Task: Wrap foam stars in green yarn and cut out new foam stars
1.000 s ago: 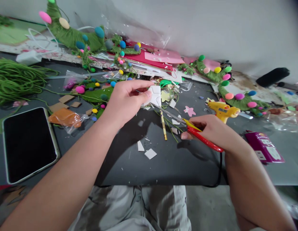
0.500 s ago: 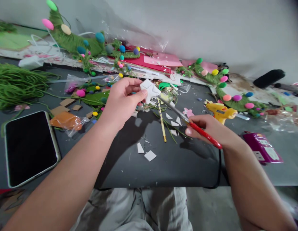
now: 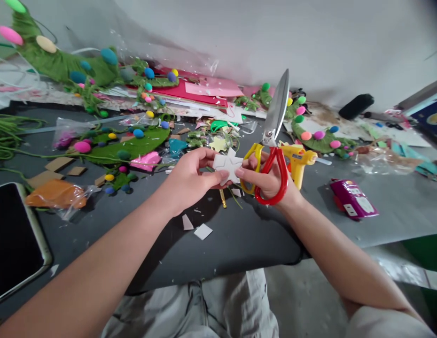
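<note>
A white star-shaped cut-out (image 3: 231, 163), with lines drawn on it, is pinched at its left side between the thumb and fingers of my left hand (image 3: 190, 183). My right hand (image 3: 269, 180) has its fingers in the loops of a pair of scissors (image 3: 275, 119) with one red and one yellow handle. The blades point upward, closed together and away from the star. My right thumb also touches the star's right edge. White offcuts (image 3: 203, 231) lie on the dark table (image 3: 211, 258) below my hands.
A yellow glue gun (image 3: 298, 162) stands just beyond my right hand, near a purple packet (image 3: 354, 199). At left are a tablet (image 3: 14, 239), an orange packet (image 3: 58, 195) and green yarn (image 3: 14, 129). Green wrapped shapes with coloured balls (image 3: 81, 68) line the wall.
The scissors have swung from pointing at the star to pointing upward. My right hand has come left to touch the star, and my view has turned right.
</note>
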The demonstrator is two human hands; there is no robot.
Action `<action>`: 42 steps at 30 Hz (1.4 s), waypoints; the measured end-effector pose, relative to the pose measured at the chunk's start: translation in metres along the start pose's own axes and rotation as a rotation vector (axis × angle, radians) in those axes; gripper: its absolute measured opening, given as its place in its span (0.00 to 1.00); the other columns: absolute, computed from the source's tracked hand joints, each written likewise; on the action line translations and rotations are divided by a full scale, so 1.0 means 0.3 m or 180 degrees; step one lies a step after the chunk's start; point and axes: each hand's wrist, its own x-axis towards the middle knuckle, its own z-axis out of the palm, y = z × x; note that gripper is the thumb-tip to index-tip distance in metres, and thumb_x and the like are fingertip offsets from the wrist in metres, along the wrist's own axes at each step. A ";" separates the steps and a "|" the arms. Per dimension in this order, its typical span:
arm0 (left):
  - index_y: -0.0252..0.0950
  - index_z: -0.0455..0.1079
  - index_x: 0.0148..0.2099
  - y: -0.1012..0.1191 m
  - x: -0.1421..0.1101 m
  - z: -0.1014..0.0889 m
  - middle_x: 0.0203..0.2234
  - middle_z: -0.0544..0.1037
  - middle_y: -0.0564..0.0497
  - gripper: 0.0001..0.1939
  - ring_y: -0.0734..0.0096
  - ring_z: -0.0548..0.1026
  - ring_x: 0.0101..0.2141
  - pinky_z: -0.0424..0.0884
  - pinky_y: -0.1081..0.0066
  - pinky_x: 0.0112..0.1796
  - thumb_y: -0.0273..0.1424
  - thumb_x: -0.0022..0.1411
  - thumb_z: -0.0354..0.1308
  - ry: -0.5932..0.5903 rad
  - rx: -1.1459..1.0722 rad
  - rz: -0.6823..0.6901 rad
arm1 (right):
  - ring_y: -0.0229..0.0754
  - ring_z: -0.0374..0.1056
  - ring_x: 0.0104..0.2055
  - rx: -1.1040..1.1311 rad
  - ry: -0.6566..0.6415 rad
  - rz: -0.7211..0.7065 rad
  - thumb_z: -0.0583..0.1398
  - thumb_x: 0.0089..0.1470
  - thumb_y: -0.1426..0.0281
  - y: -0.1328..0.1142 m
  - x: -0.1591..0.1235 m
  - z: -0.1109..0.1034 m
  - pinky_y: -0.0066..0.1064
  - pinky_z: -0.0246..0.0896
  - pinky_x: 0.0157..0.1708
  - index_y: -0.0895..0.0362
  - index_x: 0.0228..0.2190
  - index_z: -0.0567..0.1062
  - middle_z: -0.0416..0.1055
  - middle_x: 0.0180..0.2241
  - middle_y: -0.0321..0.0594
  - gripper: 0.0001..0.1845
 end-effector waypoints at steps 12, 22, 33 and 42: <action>0.35 0.75 0.46 -0.008 0.003 -0.007 0.43 0.85 0.46 0.19 0.64 0.84 0.37 0.86 0.63 0.40 0.24 0.54 0.76 0.0024 0.0111 0.0023 | 0.39 0.70 0.31 -0.0377 -0.0019 -0.0061 0.77 0.43 0.72 -0.008 0.003 -0.023 0.33 0.63 0.34 0.53 0.27 0.68 0.78 0.31 0.32 0.22; 0.31 0.75 0.44 0.005 0.000 0.010 0.38 0.85 0.48 0.15 0.68 0.85 0.34 0.86 0.69 0.37 0.19 0.56 0.74 0.0022 -0.0111 -0.0091 | 0.40 0.72 0.32 -0.0904 0.0300 -0.0213 0.75 0.43 0.71 -0.006 0.002 -0.005 0.35 0.66 0.34 0.54 0.28 0.70 0.80 0.32 0.35 0.18; 0.34 0.79 0.44 -0.006 0.012 -0.028 0.40 0.85 0.48 0.14 0.66 0.84 0.37 0.84 0.67 0.40 0.24 0.56 0.75 0.0088 -0.0191 0.0271 | 0.48 0.79 0.33 -0.1321 0.0458 -0.0430 0.76 0.51 0.58 -0.028 0.012 -0.051 0.40 0.70 0.37 0.51 0.29 0.67 0.81 0.31 0.39 0.23; 0.38 0.82 0.44 0.043 0.030 -0.126 0.40 0.85 0.50 0.13 0.70 0.80 0.40 0.75 0.72 0.42 0.29 0.57 0.77 0.0514 -0.0405 0.1197 | 0.34 0.54 0.23 -0.2044 -0.0068 -0.0229 0.75 0.52 0.51 -0.057 -0.020 -0.065 0.30 0.48 0.23 0.54 0.24 0.66 0.60 0.21 0.28 0.28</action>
